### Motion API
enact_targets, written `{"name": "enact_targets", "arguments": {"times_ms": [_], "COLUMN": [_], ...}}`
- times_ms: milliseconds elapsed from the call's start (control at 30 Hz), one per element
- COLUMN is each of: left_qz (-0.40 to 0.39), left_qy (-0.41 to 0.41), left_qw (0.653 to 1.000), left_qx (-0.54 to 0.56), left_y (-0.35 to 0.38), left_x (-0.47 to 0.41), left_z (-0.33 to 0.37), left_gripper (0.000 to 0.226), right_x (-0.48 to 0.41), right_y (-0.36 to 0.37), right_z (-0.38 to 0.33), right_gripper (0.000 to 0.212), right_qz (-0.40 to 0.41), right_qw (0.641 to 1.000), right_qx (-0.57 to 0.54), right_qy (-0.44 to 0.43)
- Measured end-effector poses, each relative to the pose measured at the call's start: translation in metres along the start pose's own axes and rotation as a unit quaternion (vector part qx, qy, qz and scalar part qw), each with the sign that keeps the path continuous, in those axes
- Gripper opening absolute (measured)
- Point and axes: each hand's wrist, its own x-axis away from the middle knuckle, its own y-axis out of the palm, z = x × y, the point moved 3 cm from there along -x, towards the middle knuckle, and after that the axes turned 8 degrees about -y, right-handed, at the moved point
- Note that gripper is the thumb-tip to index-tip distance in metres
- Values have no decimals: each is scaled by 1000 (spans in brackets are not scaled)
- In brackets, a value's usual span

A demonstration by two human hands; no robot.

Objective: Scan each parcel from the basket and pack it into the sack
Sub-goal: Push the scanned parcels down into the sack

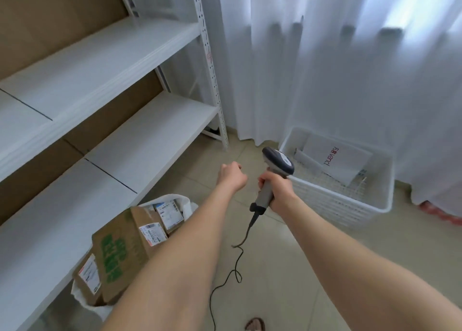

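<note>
Firmly, the right hand [280,190] grips a grey pistol-shaped scanner [278,161]; the left hand [232,176] is clenched, empty.

Small parcel storeroom, this: white slotted-metal shelving [107,63] left, labelled brown cardboard parcels [121,247] stuffed in a white woven sack [189,205], a white plastic lattice basket [337,202] on beige floor tiles [287,268], and a corded grey handheld barcode scanner [278,162].

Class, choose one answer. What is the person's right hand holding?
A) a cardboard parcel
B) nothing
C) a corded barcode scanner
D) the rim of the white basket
C: the right hand grips the grey handle of the scanner, and its cord trails down to the floor.
</note>
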Motion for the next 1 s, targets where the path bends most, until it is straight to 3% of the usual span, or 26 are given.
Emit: {"name": "enact_targets", "arguments": {"times_ms": [233, 600, 1000], "left_qz": [-14, -78, -142], "left_qy": [25, 28, 31], "left_qw": [999, 994, 981], "left_qx": [-17, -76, -129], "left_y": [41, 123, 265], "left_x": [-48, -197, -331], "left_z": [88, 232, 357], "left_gripper": [40, 36, 40], "right_x": [-72, -269, -464], "right_y": [-59, -147, -238], "right_z": [-41, -111, -132], "right_gripper": [14, 13, 12], "right_qz": [57, 168, 194], "right_qw": [996, 975, 962], "right_qx": [-70, -126, -139], "right_qy": [23, 69, 135]}}
